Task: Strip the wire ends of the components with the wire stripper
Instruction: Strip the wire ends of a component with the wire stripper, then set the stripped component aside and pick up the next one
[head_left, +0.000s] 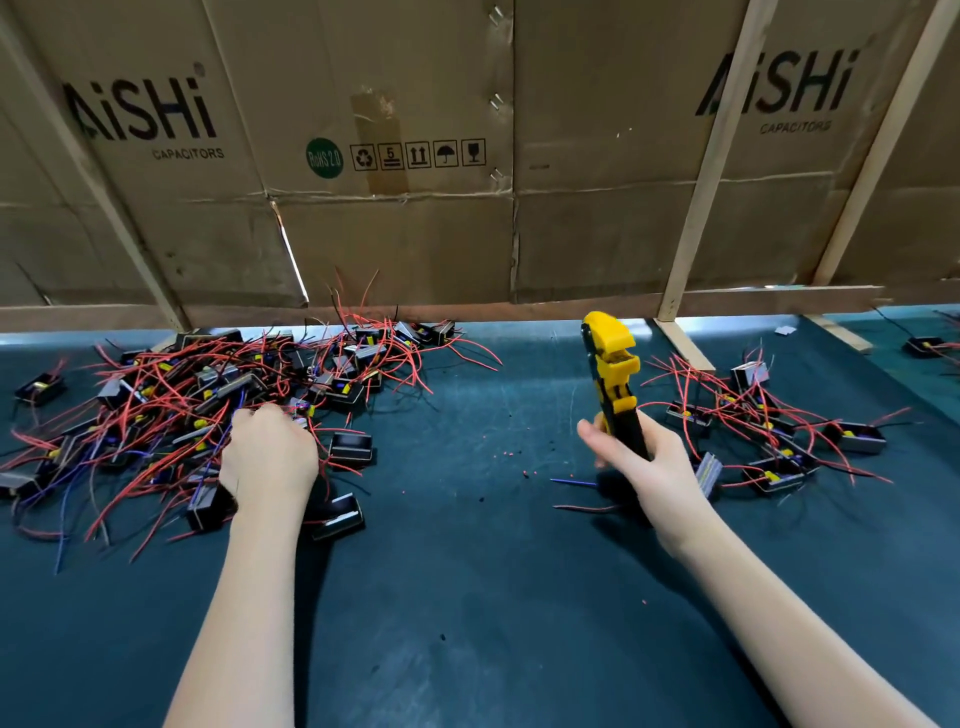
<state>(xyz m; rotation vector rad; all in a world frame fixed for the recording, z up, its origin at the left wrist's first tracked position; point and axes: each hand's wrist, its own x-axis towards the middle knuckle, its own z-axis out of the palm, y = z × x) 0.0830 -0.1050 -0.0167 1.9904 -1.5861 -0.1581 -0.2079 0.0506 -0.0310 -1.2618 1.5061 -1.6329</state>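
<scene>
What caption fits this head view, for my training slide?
Right hand holds wire stripper; left hand reaches into parts pile.

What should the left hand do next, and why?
Probably it should lift one component out of the big pile and bring its wire end toward the wire stripper. The left hand is already down in that tangle, though what its fingers hold is hidden. The right hand grips the stripper upright with nothing in its head, so it seems to be waiting.

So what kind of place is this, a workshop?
Probably a small electronics assembly bench: piles of wired components on a dark mat, a yellow wire stripper in the right hand, capacitor cartons behind.
</scene>
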